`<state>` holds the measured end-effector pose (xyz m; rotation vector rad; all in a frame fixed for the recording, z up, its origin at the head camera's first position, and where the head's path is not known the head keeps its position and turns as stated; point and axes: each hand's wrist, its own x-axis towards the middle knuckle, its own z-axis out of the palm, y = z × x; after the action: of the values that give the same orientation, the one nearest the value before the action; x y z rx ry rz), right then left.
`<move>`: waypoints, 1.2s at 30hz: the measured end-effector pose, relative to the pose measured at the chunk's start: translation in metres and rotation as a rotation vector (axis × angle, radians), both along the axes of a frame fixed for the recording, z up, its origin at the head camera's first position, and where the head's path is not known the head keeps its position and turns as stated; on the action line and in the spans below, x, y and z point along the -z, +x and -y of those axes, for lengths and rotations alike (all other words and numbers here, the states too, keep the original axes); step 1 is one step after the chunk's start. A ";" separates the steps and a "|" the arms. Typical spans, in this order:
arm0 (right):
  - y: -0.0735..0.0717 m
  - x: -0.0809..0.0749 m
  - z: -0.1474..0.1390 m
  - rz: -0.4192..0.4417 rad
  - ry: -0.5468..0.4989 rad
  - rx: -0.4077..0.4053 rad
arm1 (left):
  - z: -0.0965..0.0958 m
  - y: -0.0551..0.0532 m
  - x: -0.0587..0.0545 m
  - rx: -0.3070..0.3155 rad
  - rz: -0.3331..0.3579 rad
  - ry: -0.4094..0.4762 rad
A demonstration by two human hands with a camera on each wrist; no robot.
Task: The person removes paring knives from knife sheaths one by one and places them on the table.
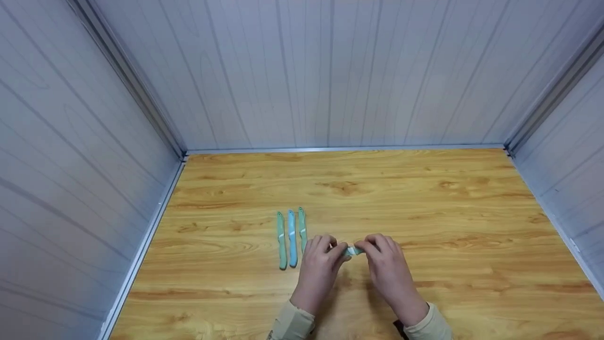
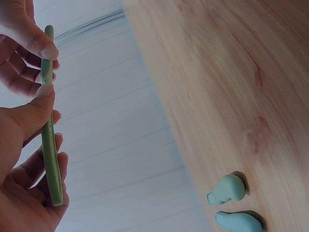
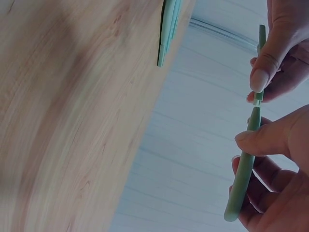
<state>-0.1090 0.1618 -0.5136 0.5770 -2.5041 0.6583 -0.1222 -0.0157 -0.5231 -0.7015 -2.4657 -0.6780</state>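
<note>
Both hands hold a green paring knife point(image 1: 351, 251) with a matching blade cover, lifted above the table. My left hand point(image 1: 321, 264) pinches the cover end between thumb and fingers. The right hand point(image 1: 388, 264) grips the rounded handle point(image 3: 240, 186), as the right wrist view shows. A short pale strip shows between cover and handle; most of the blade is hidden. Left of the hands lie a green knife point(image 1: 281, 241), a blue knife point(image 1: 292, 238) and another green knife point(image 1: 302, 224), side by side. The left hand partly hides the nearest one in the head view.
The wood-grain table point(image 1: 226, 302) is bordered by a pale back wall point(image 1: 306, 85), a left wall point(image 1: 71, 189) and a right wall point(image 1: 571, 179). Metal strips run along the table's edges.
</note>
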 end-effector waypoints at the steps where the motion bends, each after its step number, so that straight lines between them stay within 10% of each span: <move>1: 0.000 0.000 0.000 0.001 0.001 0.000 | 0.000 0.000 0.000 0.000 0.002 0.003; 36: -0.001 0.002 -0.002 0.025 -0.025 0.000 | 0.002 0.001 0.001 0.012 0.001 0.014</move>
<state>-0.1098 0.1643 -0.5158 0.5634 -2.5159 0.6996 -0.1211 -0.0180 -0.5237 -0.7113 -2.4574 -0.7005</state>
